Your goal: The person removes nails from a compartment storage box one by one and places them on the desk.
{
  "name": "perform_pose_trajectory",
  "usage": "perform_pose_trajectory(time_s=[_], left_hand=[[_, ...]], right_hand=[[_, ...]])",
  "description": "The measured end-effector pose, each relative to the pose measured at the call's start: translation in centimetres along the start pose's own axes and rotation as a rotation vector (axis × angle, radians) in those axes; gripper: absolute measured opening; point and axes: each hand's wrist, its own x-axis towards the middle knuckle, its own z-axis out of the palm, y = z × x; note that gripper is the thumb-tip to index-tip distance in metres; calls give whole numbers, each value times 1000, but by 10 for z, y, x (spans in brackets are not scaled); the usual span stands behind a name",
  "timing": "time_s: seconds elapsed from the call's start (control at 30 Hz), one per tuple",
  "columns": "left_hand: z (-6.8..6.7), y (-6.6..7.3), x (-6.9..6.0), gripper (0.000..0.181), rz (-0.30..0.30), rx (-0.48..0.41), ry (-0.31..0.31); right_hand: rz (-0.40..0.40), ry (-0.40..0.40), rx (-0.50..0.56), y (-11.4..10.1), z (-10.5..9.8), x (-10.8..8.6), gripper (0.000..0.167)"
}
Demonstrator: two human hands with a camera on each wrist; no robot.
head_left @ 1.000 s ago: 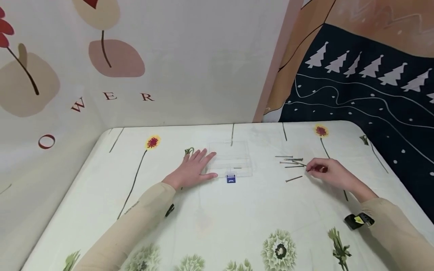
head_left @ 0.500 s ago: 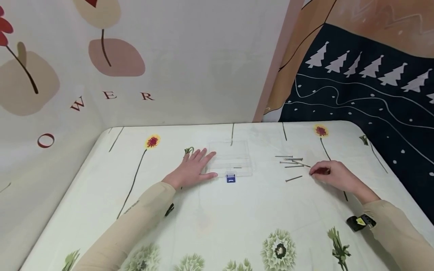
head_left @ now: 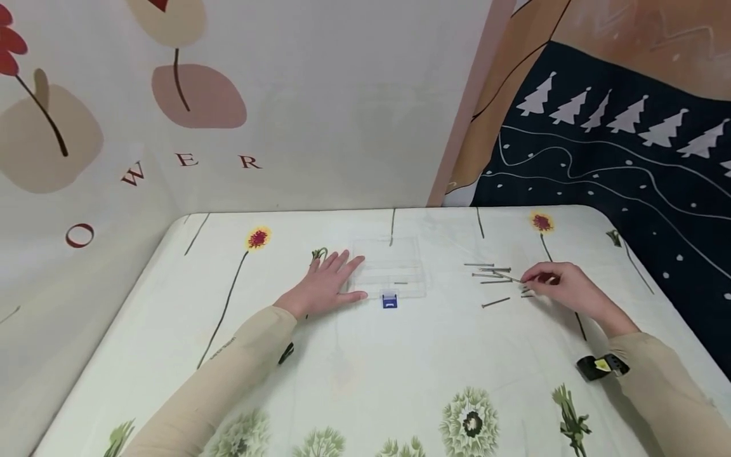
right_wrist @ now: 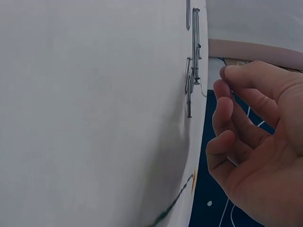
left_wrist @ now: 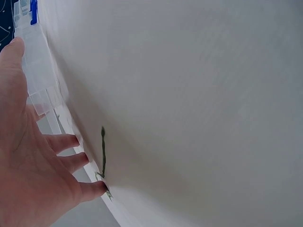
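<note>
In the head view my left hand (head_left: 328,282) lies with spread, straight fingers at the left side of a clear plastic compartment box (head_left: 386,249). The box has a blue latch (head_left: 389,301) at its front, and one nail (head_left: 401,283) shows within it. From the left wrist, the same box (left_wrist: 38,61) appears beyond the thumb. To the right, several loose nails (head_left: 495,269) lie in a small heap, with one nail (head_left: 495,303) apart in front. My right hand (head_left: 562,289) hovers at their right end, fingers loosely curled. In the right wrist view its fingertips (right_wrist: 222,89) hold nothing visible.
A white flower-printed cloth (head_left: 400,368) covers the table. Behind it hangs a pale printed curtain (head_left: 331,127), and on the right a dark tree-patterned cloth (head_left: 599,146). Black straps with devices (head_left: 599,367) sit at the wrists.
My right hand has shifted slightly right and then up a little, uncovering nail ends beneath it. The left hand and the box have stayed in place.
</note>
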Motion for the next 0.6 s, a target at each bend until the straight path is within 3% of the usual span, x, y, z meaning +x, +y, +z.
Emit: perform_pose_trajectory(time_s=[0.33,0.6], left_hand=[[0,1,1,84,-2,0,6],[1,1,0,83,5,-4,12]], right_hand=[[-27,22,46,-14,8,15,13],[-111,1,104,-28,24,29,11]])
